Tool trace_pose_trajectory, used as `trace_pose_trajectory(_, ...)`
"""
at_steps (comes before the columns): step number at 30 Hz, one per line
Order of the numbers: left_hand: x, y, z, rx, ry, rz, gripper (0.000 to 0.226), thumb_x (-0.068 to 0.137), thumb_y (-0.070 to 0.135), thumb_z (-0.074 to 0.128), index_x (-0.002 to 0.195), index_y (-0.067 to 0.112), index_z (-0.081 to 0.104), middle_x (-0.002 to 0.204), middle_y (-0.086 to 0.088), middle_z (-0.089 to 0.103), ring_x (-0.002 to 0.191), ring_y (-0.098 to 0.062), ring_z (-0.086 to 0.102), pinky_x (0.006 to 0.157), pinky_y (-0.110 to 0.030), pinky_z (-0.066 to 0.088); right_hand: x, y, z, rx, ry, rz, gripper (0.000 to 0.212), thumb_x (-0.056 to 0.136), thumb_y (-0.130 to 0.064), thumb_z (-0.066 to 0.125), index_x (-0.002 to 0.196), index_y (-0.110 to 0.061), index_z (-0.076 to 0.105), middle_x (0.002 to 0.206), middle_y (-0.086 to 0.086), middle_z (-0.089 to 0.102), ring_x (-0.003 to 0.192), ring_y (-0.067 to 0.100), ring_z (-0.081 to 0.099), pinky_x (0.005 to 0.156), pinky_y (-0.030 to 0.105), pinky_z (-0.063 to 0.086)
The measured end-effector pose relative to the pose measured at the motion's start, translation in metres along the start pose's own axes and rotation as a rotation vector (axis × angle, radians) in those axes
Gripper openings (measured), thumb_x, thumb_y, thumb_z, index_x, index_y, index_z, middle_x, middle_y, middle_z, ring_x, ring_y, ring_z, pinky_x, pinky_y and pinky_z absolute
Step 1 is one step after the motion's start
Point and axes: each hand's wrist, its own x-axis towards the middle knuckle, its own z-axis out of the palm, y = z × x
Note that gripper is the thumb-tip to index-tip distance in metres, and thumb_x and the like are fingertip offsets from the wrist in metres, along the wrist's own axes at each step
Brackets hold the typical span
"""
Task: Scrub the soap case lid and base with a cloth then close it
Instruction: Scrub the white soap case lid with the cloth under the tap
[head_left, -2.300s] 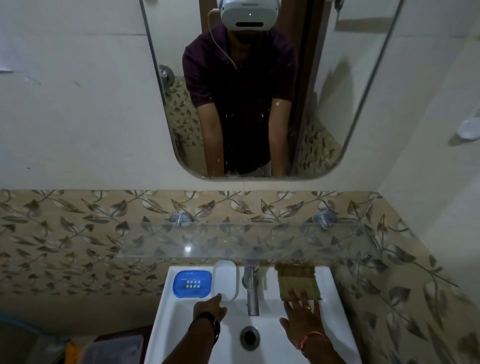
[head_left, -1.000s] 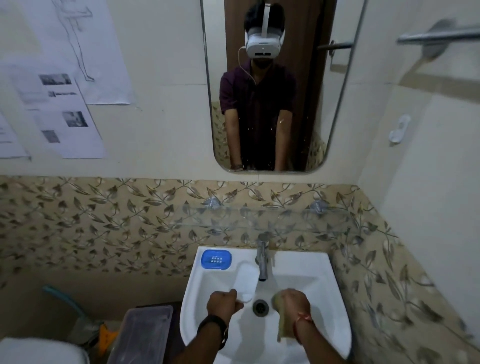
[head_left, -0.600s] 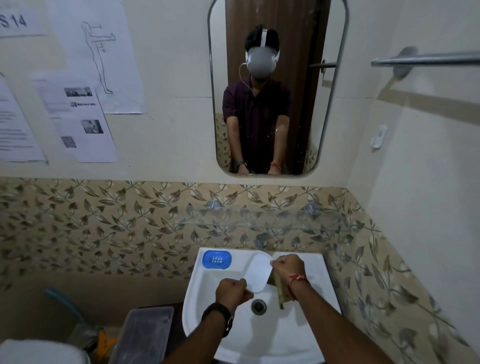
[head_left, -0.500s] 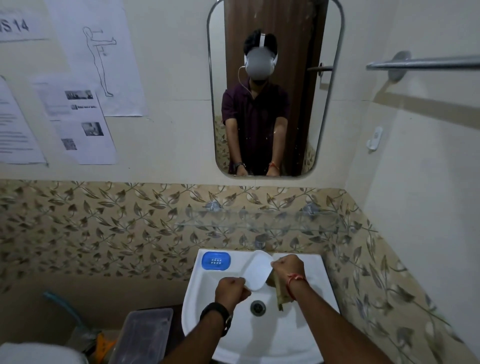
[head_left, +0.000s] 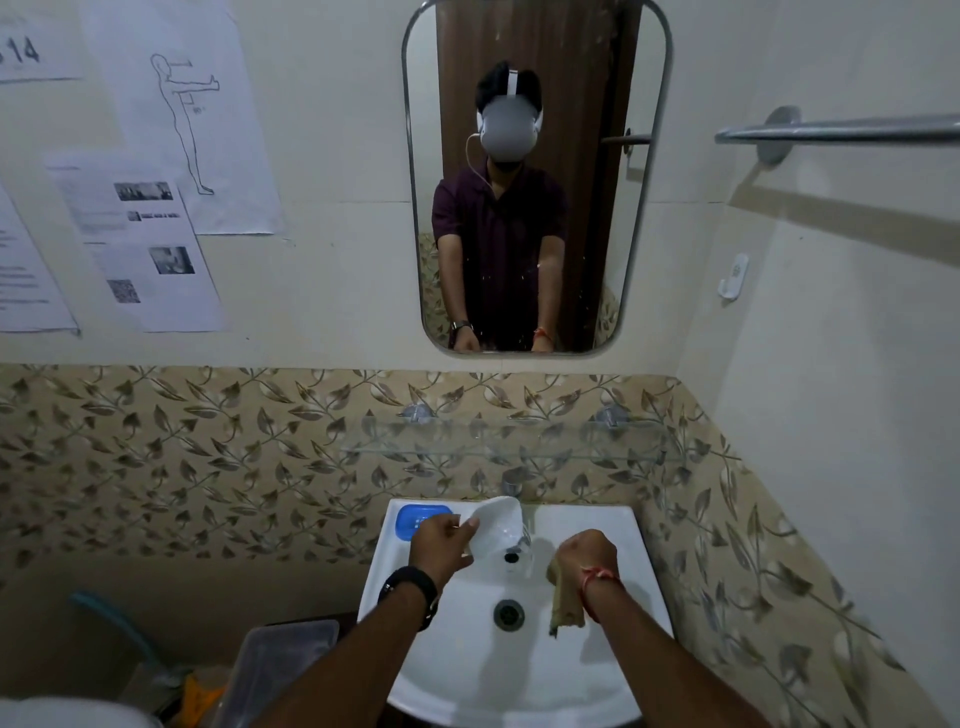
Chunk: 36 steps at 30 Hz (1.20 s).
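My left hand (head_left: 440, 540) grips the white soap case lid (head_left: 497, 524) by its left edge and holds it tilted above the basin, close to the tap. The blue soap case base (head_left: 415, 517) lies on the back left corner of the white sink (head_left: 582, 670). My right hand (head_left: 589, 558) is closed around a yellowish-brown cloth (head_left: 565, 605), which hangs down from the fist over the right side of the basin. The cloth and the lid are apart.
The metal tap (head_left: 514, 491) stands at the sink's back, partly behind the lid; the drain (head_left: 508, 613) is mid-basin. A glass shelf (head_left: 519, 441) runs just above. A clear plastic box (head_left: 275, 670) sits low left. A mirror and a towel rail hang on the walls.
Both hands left the sink's back ledge, the left with the lid and the right with the cloth. Half a second ago the cloth hand was against the lid; it has since dropped away to the right.
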Motion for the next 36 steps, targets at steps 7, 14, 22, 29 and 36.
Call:
trace_pose_trajectory(7,0.002,0.032,-0.003,0.578,0.051,0.39,0.029,0.096,0.025,0.069,0.115,0.002,0.068,0.109,-0.017,0.074,0.104,-0.032,0.067,0.076,-0.029,0.044,0.007,0.018,-0.006,-0.063,-0.015,0.025,0.018,0.087,-0.007,0.062,0.087,0.007,0.072,0.091,0.021,0.074,0.089,0.033,0.07,0.065,0.025,0.048)
trace_pose_trajectory(14,0.004,0.042,0.0,0.994,-0.02,0.672,0.047,0.104,0.026,0.054,0.148,0.013,0.047,0.151,-0.006,0.051,0.137,-0.021,0.047,0.113,-0.027,0.034,0.013,0.02,-0.003,-0.062,-0.014,0.045,0.014,0.085,-0.006,0.064,0.082,0.005,0.073,0.084,0.017,0.073,0.087,0.032,0.07,0.063,0.024,0.045)
trace_pose_trajectory(22,0.0,0.034,0.015,0.145,0.272,0.411,0.027,0.098,0.025,0.067,0.115,0.004,0.067,0.105,-0.011,0.073,0.098,-0.027,0.067,0.072,-0.027,0.054,0.01,0.0,-0.007,0.178,0.053,-0.073,0.03,0.086,0.0,0.056,0.108,-0.005,0.075,0.116,0.013,0.071,0.112,0.029,0.063,0.095,0.026,0.047)
trace_pose_trajectory(29,0.003,0.028,0.024,-0.38,0.118,0.036,0.035,0.106,0.028,0.052,0.132,0.005,0.056,0.125,-0.013,0.058,0.118,-0.031,0.059,0.087,-0.042,0.06,0.001,-0.069,-0.02,0.551,0.224,-0.3,0.063,0.081,0.001,0.066,0.133,-0.029,0.049,0.103,-0.008,0.061,0.081,0.008,0.063,0.058,0.015,0.053)
trace_pose_trajectory(36,0.002,0.035,0.027,-0.472,-0.006,-0.006,0.031,0.11,0.021,0.041,0.128,0.005,0.059,0.128,-0.023,0.064,0.119,-0.039,0.064,0.095,-0.049,0.06,-0.016,-0.09,0.013,0.113,0.185,-0.42,0.03,0.08,-0.027,0.075,0.107,-0.016,0.071,0.109,0.001,0.059,0.108,0.025,0.06,0.088,0.034,0.056)
